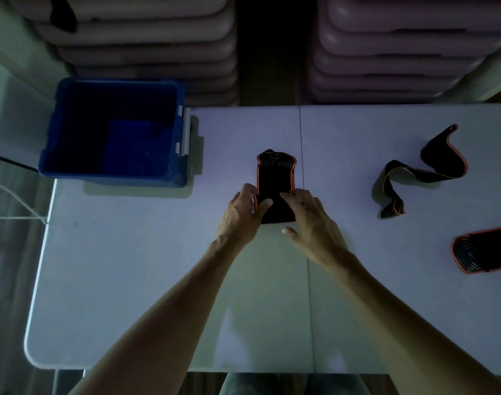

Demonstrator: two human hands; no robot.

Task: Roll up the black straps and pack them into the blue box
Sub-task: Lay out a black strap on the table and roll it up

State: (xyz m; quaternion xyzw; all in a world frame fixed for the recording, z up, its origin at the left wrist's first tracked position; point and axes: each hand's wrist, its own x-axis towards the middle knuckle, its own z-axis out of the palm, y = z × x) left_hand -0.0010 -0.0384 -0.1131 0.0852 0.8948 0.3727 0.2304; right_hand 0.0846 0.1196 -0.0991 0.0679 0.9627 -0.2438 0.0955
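Both hands work on one black strap with orange edging [275, 183] near the middle of the white folding table [158, 280]. The left hand [240, 212] curls around the strap's near end from the left, fingers bent over the rolled part and thumb tucked beneath, so it grips the roll. The right hand [309, 218] lies over the same end from the right, fingertips pressing on the dark fabric and thumb stretched out toward the table's near edge; its fingers are half bent, pinning the strap and not closed around it. Beyond the hands the strap's unrolled length lies flat on the table, pointing toward the far edge, its far end rounded and ribbed. The blue box [169, 178] stands at the table's far left corner, well apart from the strap, open at the top; its inside is too dark to tell what it holds. On the table's right half a second strap [431, 172] lies loose in a wavy zigzag, and a third strap [483, 249] sits at the right edge, closer to the near side, partly cut off by the frame. Behind the table's far edge rise two stacks of pinkish trays [146, 38].
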